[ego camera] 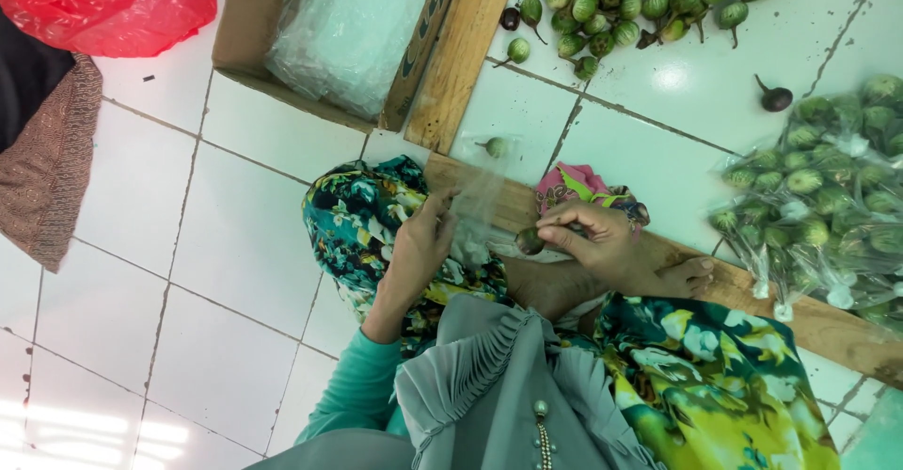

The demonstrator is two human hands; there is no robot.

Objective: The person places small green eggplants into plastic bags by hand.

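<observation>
The small eggplant (530,239) sat just right of the frame's centre, pinched at the fingertips of the right hand (593,239). It looked light, firm and smooth-skinned, so likely a little slippery; a grip round its rounded body, away from the thin stem, seemed the surest hold. The thin clear plastic bag (480,208) beside it looked limp and flimsy, best taken at its open edge.

In the head view, the right hand came in from the right, wrist bent, its fingers closed narrowly on the eggplant above the lap. The left hand (423,239) rose from the lower centre in a teal sleeve, palm turned toward the right hand, its fingers curled on the edge of the bag. A loose heap of eggplants (640,0) lay on the tiled floor (235,225) at the upper right, filled bags (828,197) at the right edge, and a cardboard box (249,18) at the top.
</observation>
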